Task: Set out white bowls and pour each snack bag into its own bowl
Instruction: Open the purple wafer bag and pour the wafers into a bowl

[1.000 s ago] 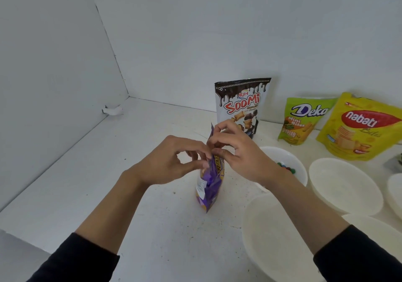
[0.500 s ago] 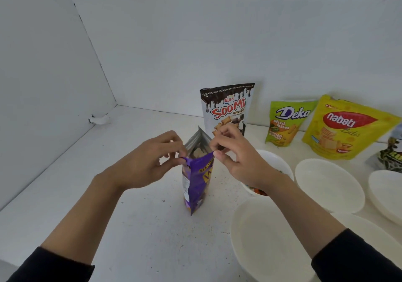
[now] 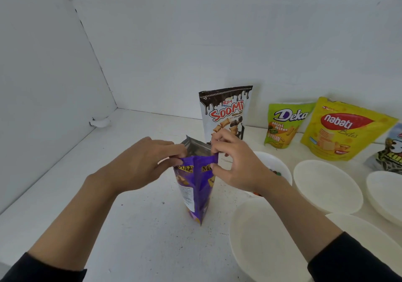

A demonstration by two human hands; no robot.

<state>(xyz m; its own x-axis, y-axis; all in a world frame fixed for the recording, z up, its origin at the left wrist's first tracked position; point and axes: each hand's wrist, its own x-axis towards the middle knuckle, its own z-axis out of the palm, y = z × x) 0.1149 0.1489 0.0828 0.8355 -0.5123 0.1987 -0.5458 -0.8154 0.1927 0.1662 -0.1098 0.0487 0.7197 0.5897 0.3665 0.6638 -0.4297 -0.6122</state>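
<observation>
A purple snack bag (image 3: 195,186) stands upright on the white table, its top pulled open so the silver lining shows. My left hand (image 3: 150,162) pinches the left edge of the mouth and my right hand (image 3: 235,160) pinches the right edge. An empty white bowl (image 3: 261,244) sits at the near right, partly under my right forearm. Behind my right hand a bowl (image 3: 280,168) holds coloured candies. Two more empty bowls (image 3: 326,183) (image 3: 387,194) lie further right.
Against the back wall stand a Soomi bag (image 3: 224,112), a green Deka bag (image 3: 282,125), a yellow Nabati bag (image 3: 341,129) and another bag (image 3: 389,151) at the right edge. White walls (image 3: 43,86) close the left and back. Another bowl (image 3: 374,238) lies near right.
The purple bag's top went from pinched together to spread wide open, my hands having pulled apart. The view has shifted left, bringing more of the right-hand bag and bowls into sight.
</observation>
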